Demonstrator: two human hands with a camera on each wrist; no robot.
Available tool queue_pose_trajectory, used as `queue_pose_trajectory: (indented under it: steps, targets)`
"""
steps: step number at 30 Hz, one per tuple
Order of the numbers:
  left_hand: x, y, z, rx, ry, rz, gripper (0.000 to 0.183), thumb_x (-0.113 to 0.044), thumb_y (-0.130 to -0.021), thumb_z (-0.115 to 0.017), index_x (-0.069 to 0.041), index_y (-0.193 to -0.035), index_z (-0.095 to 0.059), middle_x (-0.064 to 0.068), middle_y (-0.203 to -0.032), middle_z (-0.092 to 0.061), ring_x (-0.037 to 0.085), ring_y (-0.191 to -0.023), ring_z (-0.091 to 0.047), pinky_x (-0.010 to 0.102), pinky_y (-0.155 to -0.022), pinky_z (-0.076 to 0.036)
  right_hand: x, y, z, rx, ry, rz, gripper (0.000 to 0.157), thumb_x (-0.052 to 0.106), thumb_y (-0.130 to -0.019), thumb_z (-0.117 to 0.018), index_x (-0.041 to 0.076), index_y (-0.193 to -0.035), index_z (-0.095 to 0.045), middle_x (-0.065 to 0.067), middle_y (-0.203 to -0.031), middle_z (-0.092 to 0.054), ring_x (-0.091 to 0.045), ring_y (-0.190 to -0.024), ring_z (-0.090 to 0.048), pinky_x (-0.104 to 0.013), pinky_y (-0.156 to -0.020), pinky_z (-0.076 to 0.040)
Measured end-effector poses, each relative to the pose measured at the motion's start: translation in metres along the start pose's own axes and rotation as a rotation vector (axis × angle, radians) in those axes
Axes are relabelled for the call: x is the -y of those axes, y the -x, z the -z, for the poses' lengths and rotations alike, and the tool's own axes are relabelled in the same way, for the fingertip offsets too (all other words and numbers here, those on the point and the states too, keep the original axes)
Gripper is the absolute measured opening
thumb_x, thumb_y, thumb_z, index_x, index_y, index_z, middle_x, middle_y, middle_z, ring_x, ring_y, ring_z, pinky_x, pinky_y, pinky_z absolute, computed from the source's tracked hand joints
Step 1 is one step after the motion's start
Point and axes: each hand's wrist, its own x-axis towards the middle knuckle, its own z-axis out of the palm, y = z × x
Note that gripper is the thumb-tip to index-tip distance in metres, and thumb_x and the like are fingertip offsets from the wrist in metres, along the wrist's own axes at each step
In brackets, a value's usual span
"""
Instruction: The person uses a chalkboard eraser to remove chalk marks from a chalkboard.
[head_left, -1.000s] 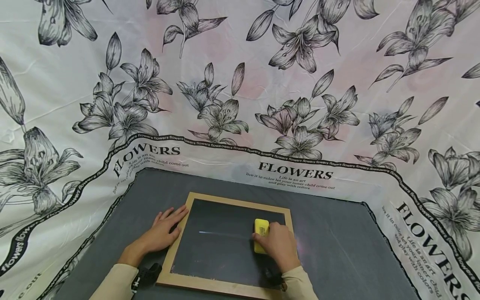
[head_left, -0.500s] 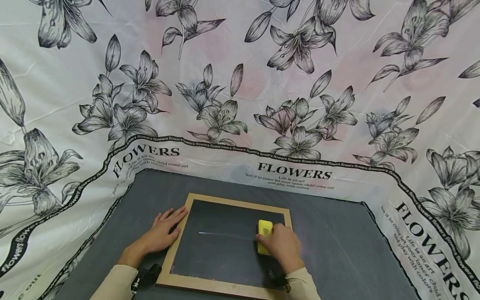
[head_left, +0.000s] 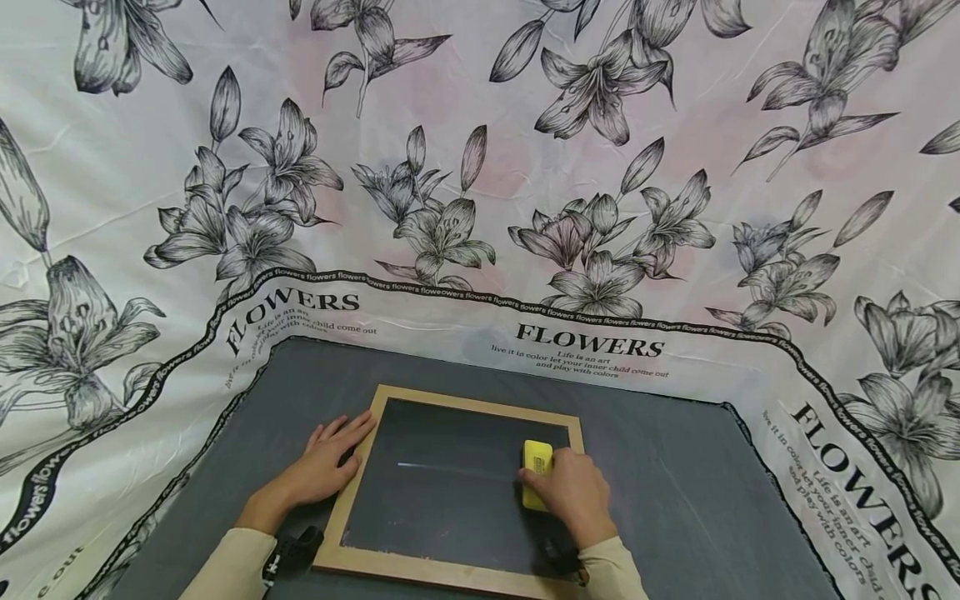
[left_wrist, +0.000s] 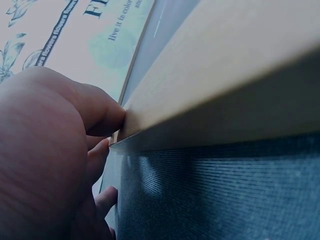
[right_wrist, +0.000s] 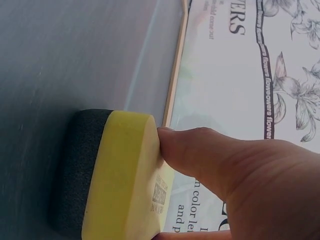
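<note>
1. Left hand (head_left: 322, 467) at 9 o'clock on the board; fingers extended and spread, tips touching the outer edge of the wooden frame (head_left: 427, 570), gripping nothing; probably there to brace the board against sliding.
2. Frame: pale wood, straight square-cut rails, smooth; encloses the blackboard (head_left: 420, 517), a flat dark matte rectangle with faint smears toward 6 o'clock.
3. Pale streak (head_left: 423, 465) just off centre toward 11 o'clock; thin, straight, near-horizontal; chalk or glare, cannot tell.
4. Eraser (head_left: 536, 467) at 3 o'clock, inside the frame, long axis roughly 12-to-6; yellow block body with rounded corners, printed label; dark, grainy foam-like pad (right_wrist: 80, 170) faces the board, looks to be in contact.
5. Right hand (head_left: 579, 496) at the eraser's 4 o'clock, well apart from the left; thumb and fingers pinch the yellow body, far fingertips hidden; the grip likely keeps the pad flat and skin off the surface.
6. Dark grey fabric-like tabletop (head_left: 690, 492) beneath everything; glossy, creased flower-print sheet (head_left: 480, 50) at 12 o'clock beyond.
</note>
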Motion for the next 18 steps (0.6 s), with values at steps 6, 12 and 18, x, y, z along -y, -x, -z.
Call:
queue_pose_trajectory:
  steps: [6,12,18]
  targets:
    - [-0.0070,0.0001,0.0041,0.020,-0.031,0.031,0.061,-0.009,-0.109,-0.060,-0.007,-0.168,-0.045,0.018,-0.177,-0.036,0.060,-0.161,-0.025,0.082,-0.123,-0.008,-0.0039,-0.0001,0.0025,-0.002,0.001,-0.003,0.058,0.059,-0.082,-0.088,0.004,-0.099,-0.075,-0.007,-0.077,-0.063,-0.024,-0.068,-0.059,-0.039,-0.056,-0.045]
    - [-0.0067,0.0004,0.0041,0.017,-0.029,0.031,0.062,-0.008,-0.108,-0.060,-0.006,-0.168,-0.045,0.018,-0.177,-0.037,0.060,-0.161,-0.025,0.082,-0.123,-0.008,-0.0069,-0.0001,0.0051,0.011,0.004,-0.018,0.060,0.058,-0.083,-0.088,0.003,-0.100,-0.075,-0.008,-0.077,-0.063,-0.024,-0.068,-0.059,-0.039,-0.055,-0.046]
    - [-0.0053,0.0001,0.0033,0.015,-0.031,0.029,0.062,-0.009,-0.108,-0.060,-0.006,-0.168,-0.045,0.018,-0.177,-0.037,0.060,-0.161,-0.026,0.083,-0.123,-0.008,-0.0092,0.0001,0.0068,0.019,0.010,-0.028,0.063,0.059,-0.083,-0.088,0.001,-0.103,-0.074,-0.009,-0.078,-0.063,-0.025,-0.067,-0.059,-0.039,-0.055,-0.047]
